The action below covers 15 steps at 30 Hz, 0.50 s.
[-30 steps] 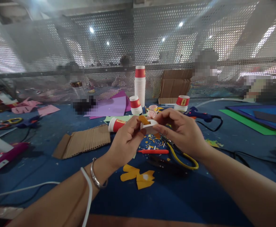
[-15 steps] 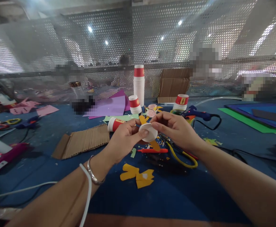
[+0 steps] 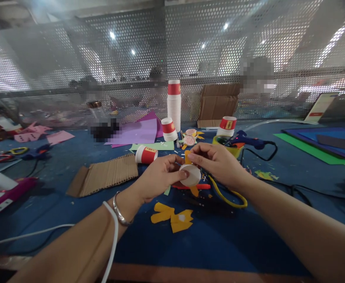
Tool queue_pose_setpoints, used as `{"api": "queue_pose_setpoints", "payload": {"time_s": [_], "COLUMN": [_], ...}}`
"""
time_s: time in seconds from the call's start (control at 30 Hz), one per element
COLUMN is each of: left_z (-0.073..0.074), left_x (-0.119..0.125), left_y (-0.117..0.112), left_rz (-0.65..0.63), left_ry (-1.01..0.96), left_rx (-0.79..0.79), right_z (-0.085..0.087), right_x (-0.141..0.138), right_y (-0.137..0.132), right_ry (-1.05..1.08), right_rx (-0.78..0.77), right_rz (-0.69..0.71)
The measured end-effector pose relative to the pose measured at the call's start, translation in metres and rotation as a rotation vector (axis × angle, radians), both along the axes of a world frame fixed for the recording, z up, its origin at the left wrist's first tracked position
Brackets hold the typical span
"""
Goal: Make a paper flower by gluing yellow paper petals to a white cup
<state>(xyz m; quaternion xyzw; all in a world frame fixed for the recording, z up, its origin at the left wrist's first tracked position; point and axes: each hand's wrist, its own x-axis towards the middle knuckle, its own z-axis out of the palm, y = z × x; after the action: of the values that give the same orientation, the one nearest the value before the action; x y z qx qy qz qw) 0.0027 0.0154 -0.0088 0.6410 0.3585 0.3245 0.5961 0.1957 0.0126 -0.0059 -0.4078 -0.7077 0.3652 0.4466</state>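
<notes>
Between thumb and fingers, my left hand [image 3: 160,175] grips a round white paper disc [image 3: 192,175]. An orange paper strip [image 3: 187,158] runs behind the disc, its ends showing above and below. My right hand [image 3: 221,163] is closed in a pinch at the strip's upper end. Beneath the hands lie a red pen [image 3: 204,186] and a tool with a yellow handle [image 3: 233,202], partly hidden. Nearer to me are cut orange paper pieces [image 3: 181,224]. A red and white paper cup [image 3: 146,155] lies on its side beyond my left hand.
Corrugated cardboard [image 3: 109,175] lies at left. A cup stack [image 3: 174,106] stands at the back, with purple paper [image 3: 137,129] beside it. A blue glue gun [image 3: 250,140] rests by a yellow tape roll [image 3: 233,150]. A white cord [image 3: 112,236] crosses my left forearm.
The disc and strip have moved slightly down and right, and the strip has turned closer to upright. My right fingers have shifted from the disc's edge to the strip's upper end.
</notes>
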Motion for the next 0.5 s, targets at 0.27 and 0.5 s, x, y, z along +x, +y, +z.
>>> {"api": "queue_pose_setpoints", "payload": {"time_s": [0.27, 0.5], "left_z": [-0.009, 0.012], "left_x": [0.000, -0.022], "left_y": [0.009, 0.030], "left_rz": [0.128, 0.325], "left_ry": [0.019, 0.173], "left_rx": [0.206, 0.465], "right_z": [-0.005, -0.011], "right_x": [0.001, 0.001], "right_y": [0.006, 0.009], "right_ry": [-0.060, -0.022], "right_rx": [-0.058, -0.089], "right_rz": [0.019, -0.067]}}
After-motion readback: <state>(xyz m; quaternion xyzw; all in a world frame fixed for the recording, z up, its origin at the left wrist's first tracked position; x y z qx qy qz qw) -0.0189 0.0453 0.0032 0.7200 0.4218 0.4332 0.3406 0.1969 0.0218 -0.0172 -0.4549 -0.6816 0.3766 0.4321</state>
